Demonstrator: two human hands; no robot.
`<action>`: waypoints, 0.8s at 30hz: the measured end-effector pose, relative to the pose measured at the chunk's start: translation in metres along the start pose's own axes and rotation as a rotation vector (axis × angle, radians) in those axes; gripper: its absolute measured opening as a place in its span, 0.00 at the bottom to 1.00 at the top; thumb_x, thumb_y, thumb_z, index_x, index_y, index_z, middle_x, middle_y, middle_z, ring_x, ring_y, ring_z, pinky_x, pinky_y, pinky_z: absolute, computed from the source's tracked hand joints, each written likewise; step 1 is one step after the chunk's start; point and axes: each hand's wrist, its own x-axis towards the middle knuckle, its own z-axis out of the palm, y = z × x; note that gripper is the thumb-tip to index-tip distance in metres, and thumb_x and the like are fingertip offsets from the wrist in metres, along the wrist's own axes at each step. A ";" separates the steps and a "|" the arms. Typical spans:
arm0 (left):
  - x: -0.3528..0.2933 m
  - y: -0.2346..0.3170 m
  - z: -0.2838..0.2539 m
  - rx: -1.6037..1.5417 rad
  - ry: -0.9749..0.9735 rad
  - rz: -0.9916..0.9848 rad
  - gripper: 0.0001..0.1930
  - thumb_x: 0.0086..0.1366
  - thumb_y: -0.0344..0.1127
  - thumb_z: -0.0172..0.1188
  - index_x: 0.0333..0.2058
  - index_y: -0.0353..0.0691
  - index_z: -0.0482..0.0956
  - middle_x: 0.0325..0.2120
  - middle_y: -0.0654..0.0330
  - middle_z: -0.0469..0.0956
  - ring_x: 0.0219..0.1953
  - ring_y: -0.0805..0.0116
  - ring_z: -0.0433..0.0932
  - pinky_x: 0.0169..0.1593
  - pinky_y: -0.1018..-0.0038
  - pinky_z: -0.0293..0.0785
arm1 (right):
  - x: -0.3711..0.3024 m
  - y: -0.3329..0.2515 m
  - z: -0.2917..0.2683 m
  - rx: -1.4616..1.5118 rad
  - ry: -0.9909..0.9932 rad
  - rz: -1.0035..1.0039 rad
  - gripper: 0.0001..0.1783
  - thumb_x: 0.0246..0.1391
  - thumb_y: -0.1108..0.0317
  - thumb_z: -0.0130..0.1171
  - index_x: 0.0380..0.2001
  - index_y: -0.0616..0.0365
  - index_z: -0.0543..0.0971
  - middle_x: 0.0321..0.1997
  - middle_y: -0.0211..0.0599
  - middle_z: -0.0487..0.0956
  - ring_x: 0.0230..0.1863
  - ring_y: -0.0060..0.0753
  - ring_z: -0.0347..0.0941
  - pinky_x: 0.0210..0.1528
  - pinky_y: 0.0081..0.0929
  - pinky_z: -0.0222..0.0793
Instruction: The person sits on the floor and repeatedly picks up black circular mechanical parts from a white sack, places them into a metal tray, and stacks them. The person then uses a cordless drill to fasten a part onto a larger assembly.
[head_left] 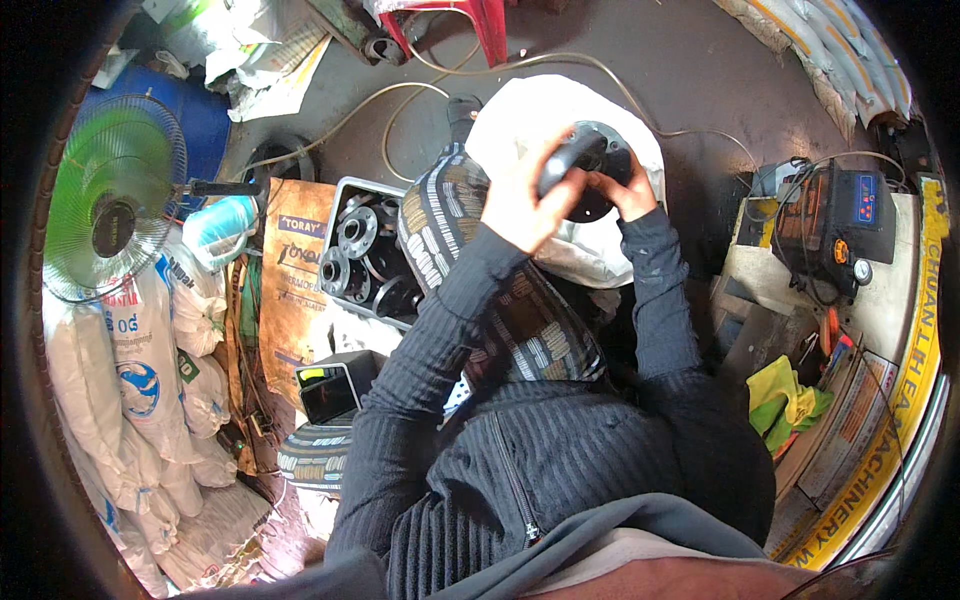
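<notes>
Head view, looking down over a dark ribbed zip jacket (540,450) and both forearms. Left hand (520,205) raised at centre, fingers curled and clamped around a dark rounded tool handle (565,160). Right hand (625,190) just right of it, fingers closed on the near edge of a round black metal flange (600,150), held up in front of a white sack (560,110) lying on the floor beyond. Handle and flange touching, both between the two hands, far of the chest. Left of the forearm, a grey plastic crate (365,250) filled with more black flanges (355,235), stacked and tilted against each other. Near the crate, a brown paper bag (295,270) and a small black device with a dark screen (330,390). Far left, a green-bladed fan in a wire guard (110,200), with a blue drum (190,110) behind it and white printed sacks (150,380) piled below. Pale cables (400,100) looping over the grey floor toward a red stool (470,25) at the far edge. Right side, a black welding machine with a blue panel and knobs (845,230) on a bench, a yellow-green cloth (790,405) nearer, and a yellow printed strip (900,400) along the right rim.
</notes>
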 end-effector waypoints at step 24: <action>-0.222 0.046 -0.091 -0.468 0.318 -0.352 0.44 0.46 0.43 0.69 0.59 0.39 0.57 0.52 0.57 0.64 0.54 0.65 0.63 0.58 0.69 0.57 | -0.104 -0.055 0.165 -0.032 -0.957 0.374 0.30 0.58 0.51 0.48 0.56 0.61 0.63 0.52 0.43 0.71 0.52 0.33 0.67 0.54 0.30 0.62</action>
